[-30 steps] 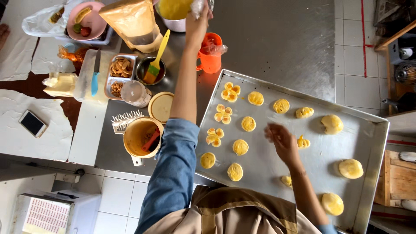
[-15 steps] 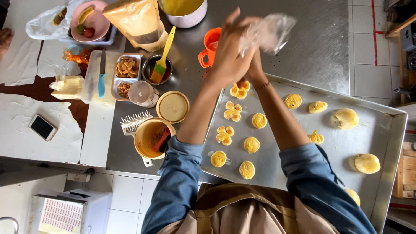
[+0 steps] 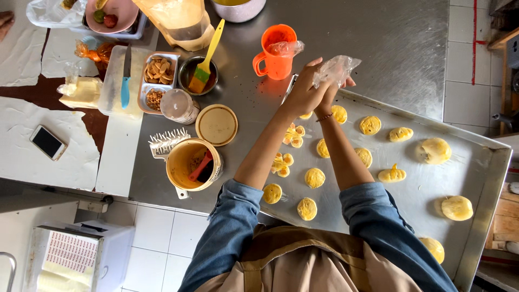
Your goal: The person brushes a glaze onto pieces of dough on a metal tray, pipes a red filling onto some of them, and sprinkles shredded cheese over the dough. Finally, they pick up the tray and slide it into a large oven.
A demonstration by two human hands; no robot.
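nearest the person, the metal baking tray lies at a slant on the right part of the steel counter, its right corner reaching past the counter's right edge, with pale yellow dough pieces spread over it and bare room between the round ones on its right half. compared with half a second ago, the two hands are still joined over the tray's far left corner, but they have dropped a little and the plastic now sits more bunched between them. the left hand curls half closed against the right hand, whose fingers pinch the crumpled clear plastic bag. left of the tray, near the counter's front edge, a yellow tub holds a red spatula, with its round lid just beyond. farther back a small metal bowl holds a yellow-handled brush, and a divided white tray holds nuts. an orange cup with plastic in its mouth stands just past the hands. the far right of the counter lies open. a phone rests on white paper at the left.
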